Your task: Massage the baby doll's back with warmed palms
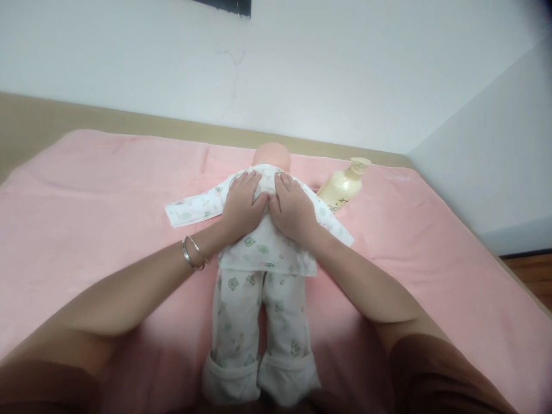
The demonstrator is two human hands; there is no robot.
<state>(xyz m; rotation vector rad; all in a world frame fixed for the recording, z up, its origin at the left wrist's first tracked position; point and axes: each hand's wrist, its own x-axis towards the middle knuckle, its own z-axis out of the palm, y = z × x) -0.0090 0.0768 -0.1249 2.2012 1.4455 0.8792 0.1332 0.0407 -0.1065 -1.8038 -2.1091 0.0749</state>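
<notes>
A baby doll lies on a pink cloth, dressed in a white printed top and matching trousers with turned-up cuffs. Its bald head points away from me, and no face shows. My left hand rests flat on the left side of the doll's upper body, fingers stretched toward its shoulder. On the right side, my right hand lies flat in the same way. The two thumbs meet or nearly meet at the middle. Both sleeves of the top spread out sideways; neither hand holds anything.
A cream pump bottle lies tilted beside the doll's right-hand sleeve. The pink cloth covers most of the tan padded surface. Behind it rises a white wall, with wood flooring at the far right.
</notes>
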